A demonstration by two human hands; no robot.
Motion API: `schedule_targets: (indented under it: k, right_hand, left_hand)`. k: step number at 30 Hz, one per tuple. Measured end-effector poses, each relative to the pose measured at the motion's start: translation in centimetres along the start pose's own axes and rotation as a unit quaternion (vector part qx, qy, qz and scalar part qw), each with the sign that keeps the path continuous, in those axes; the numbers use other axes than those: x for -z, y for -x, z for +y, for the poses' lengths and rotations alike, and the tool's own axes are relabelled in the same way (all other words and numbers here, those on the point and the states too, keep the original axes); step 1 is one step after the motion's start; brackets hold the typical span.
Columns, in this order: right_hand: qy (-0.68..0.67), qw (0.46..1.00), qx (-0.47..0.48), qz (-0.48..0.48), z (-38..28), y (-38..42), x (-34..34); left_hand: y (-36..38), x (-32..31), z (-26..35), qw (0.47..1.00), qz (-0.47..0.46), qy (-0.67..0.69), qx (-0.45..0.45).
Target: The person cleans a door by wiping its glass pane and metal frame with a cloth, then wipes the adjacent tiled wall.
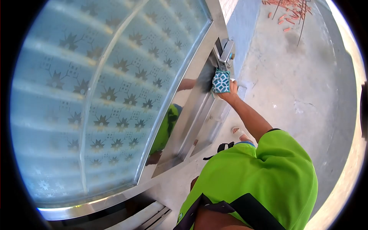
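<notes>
My right hand (232,89) is closed on a folded teal and white patterned cloth (221,81). The cloth lies against the shiny metal cabinet frame (199,103), just below a metal latch (227,51) with a small brass-coloured part. Most of the fingers are hidden behind the cloth. Beside the frame is a large frosted blue glass panel (111,92) with a flower pattern. A polished metal strip mirrors my arm and green shirt. My left hand is out of view.
Reddish-orange pieces (293,11) lie scattered on the concrete floor (287,88) at the upper right, with thin dark rods (303,27) among them. My sandalled foot (239,133) stands below my arm. A pale ledge (140,216) runs along the bottom left.
</notes>
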State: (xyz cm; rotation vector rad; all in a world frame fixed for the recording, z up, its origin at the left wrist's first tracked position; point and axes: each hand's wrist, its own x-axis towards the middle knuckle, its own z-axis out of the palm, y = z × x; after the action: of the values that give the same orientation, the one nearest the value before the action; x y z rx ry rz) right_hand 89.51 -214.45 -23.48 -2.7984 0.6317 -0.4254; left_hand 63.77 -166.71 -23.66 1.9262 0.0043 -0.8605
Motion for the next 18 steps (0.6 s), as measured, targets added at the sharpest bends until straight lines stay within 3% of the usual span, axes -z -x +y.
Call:
schedule_targets:
  k: [1,3,5,8,9,10,11,13,15,17,18]
  right_hand:
    - [-0.002,1.0,-0.001,0.0,-0.2,-0.6,1.5]
    - [-0.091,0.99,-0.007,-0.106,-0.5,-1.4,2.9]
    - [-0.081,0.995,0.02,-0.059,0.2,-1.5,1.0]
    - [-0.135,0.976,-0.029,-0.168,1.6,-1.5,-1.6]
    - [-0.136,0.977,-0.03,-0.163,2.4,-0.4,-3.0]
    - [-0.218,0.974,0.056,-0.025,3.1,1.8,-4.3]
    - [-0.294,0.939,0.141,0.112,3.7,3.9,-4.9]
    - [-0.23,0.961,0.137,0.068,5.5,4.7,-4.2]
    - [-0.169,0.952,0.178,0.182,7.5,2.6,-4.2]
    - [-0.117,0.989,0.087,-0.006,8.7,0.4,-0.1]
    - [-0.137,0.987,0.063,0.048,9.1,-1.0,-0.6]
  left_hand:
    - [-0.3,-0.2,0.3,1.0,0.0,0.001,-0.003]
    - [-0.8,-0.5,0.7,1.0,-0.003,0.007,-0.006]
    - [-1.3,-0.9,0.7,1.0,-0.008,0.015,-0.01]
    - [-2.0,-1.1,0.4,0.999,-0.018,0.032,-0.015]
    - [-2.2,-1.0,0.3,0.999,-0.021,0.038,-0.017]
    - [-2.4,-0.9,0.2,0.999,-0.024,0.045,-0.019]
    - [-2.5,-0.8,0.0,0.998,-0.027,0.054,-0.019]
    - [-2.7,-0.7,-0.9,0.996,-0.036,0.079,-0.02]
    - [-2.2,-0.7,-0.8,0.994,-0.043,0.104,-0.013]
    - [-1.2,-0.9,2.0,0.999,-0.023,0.047,-0.011]
    - [-0.9,-0.8,3.3,1.0,-0.002,-0.01,-0.01]
